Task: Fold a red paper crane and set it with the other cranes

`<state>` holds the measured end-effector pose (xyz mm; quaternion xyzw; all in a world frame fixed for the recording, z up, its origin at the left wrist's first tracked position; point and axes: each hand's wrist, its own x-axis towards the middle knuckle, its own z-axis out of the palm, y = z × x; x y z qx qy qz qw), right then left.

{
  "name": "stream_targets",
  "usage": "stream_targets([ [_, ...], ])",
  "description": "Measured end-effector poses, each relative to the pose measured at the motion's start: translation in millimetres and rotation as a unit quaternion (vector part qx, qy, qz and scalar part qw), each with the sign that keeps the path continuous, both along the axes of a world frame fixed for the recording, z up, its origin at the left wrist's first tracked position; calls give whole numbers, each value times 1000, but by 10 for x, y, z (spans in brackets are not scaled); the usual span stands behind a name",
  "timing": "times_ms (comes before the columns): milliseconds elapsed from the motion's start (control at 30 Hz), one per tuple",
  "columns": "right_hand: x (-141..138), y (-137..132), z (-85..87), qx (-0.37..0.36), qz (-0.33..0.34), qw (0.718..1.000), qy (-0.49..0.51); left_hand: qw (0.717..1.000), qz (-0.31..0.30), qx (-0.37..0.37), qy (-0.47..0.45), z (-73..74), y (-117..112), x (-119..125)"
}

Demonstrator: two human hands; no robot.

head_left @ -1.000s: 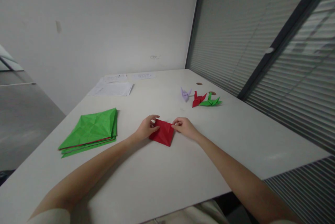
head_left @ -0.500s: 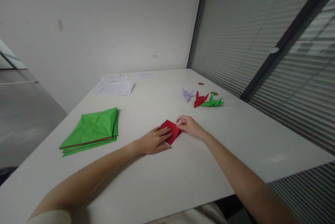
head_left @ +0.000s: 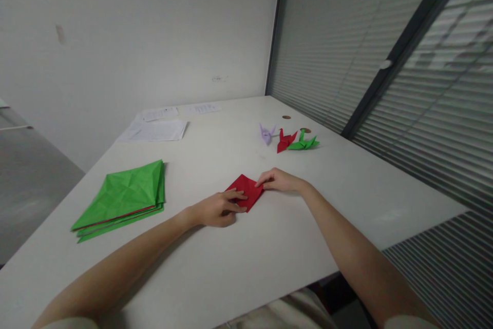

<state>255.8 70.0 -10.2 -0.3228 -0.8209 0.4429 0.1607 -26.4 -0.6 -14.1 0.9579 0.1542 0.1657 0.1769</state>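
Note:
A small folded square of red origami paper [head_left: 250, 190] lies on the white table in front of me, one corner pointing away. My left hand [head_left: 217, 209] rests over its left side, fingers spread and bent a little, the fingertips on the paper. At the right corner, my right hand [head_left: 280, 180] has its thumb and fingers closed on the paper's edge. The left fingers hide part of the paper's left side, and the right fingertips cover its right corner.
A stack of creased green paper sheets [head_left: 127, 191], with a red edge among them, sits at left. Beyond my right hand stand folded paper cranes: lilac [head_left: 266, 135], red [head_left: 285, 140] and green [head_left: 303, 142]. Printed papers [head_left: 154, 130] lie at the far left. Window blinds [head_left: 323, 52] flank the right side.
My right fingers have come down onto the paper's right corner. The left fingers have bent and drawn back slightly, showing more red. The whole view has shifted a little.

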Motion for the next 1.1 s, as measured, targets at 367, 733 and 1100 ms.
stream_targets([
  [367, 4, -66, 81, -38, 49, 998, 16, 1000, -9, 6, -21, 0, -21, 40],
  [733, -3, -63, 59, -68, 3, 997, -33, 999, -33, 17, 15, 99, -60, 61],
  [1100, -242, -104, -92, 15, -71, 997, 28, 999, -36, 28, -8, 10, -93, 56],
])
